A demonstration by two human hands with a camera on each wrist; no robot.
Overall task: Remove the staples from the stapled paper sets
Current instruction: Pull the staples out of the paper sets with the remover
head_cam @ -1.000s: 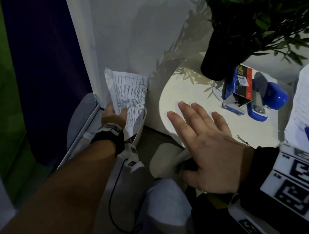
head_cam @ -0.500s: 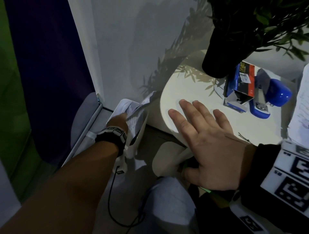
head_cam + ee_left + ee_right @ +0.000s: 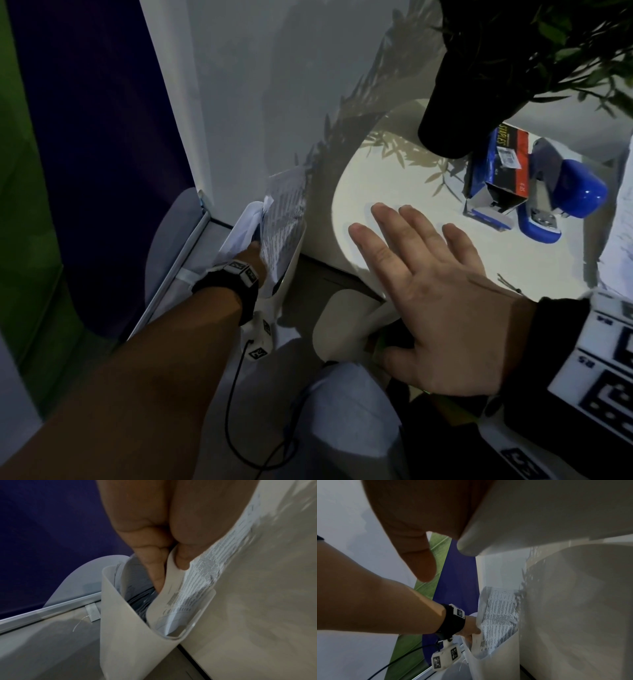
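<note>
- Wall [image 3: 274, 85]: pale grey-white, w/ soft leaf shadows across it.
- Panel [image 3: 102, 102] to the left: deep purple-blue, w/ a green strip [image 3: 20, 171] at the far left edge.
- Metal rail [image 3: 178, 260] along the panel's base, meeting the wall corner.
- Floor [image 3: 308, 281]: grey-brown, dim, in shadow below the desk.
- Desk [image 3: 376, 178]: white, rounded edge, brightly lit from above; rest of the room is dark.
- Potted plant [image 3: 513, 51] in a black pot at the desk's back, leaves top right.
</note>
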